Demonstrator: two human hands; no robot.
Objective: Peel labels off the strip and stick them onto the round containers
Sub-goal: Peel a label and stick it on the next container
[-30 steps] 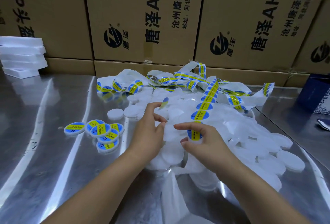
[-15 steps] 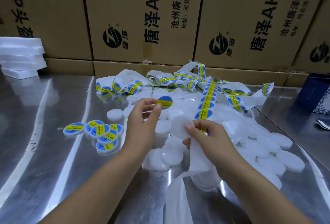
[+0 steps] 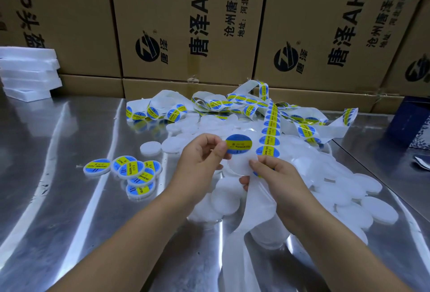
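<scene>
A shiny steel table (image 3: 69, 198) is stretching across the view, with brown printed cardboard boxes (image 3: 181, 24) standing along its far edge; a stack of white foam trays (image 3: 28, 73) is sitting at the far left, and a dark blue box (image 3: 409, 124) is lying at the right edge. A heap of unlabelled white containers (image 3: 337, 194) is spreading over the middle and right of the table; a small cluster of labelled containers (image 3: 137, 173), overlapping one another, is lying left of the hands, apart from the heap. The label strip (image 3: 271, 126) is lying in loose tangles at the back of the heap, and one run of it is coming forward to the right hand (image 3: 279, 177); its bare white backing is trailing down from that hand towards the near table edge. The right hand is pinching a round container (image 3: 238, 166) by its rim between forefinger and thumb, holding it above the heap; the strip appears to be trapped under the same fingers, though that hold is partly hidden. The left hand (image 3: 200, 159) is pinching a blue-and-yellow label (image 3: 239, 144) by its left edge between thumb and forefinger, the other fingers curled in; the label is overlapping the upper rim of the held container.
</scene>
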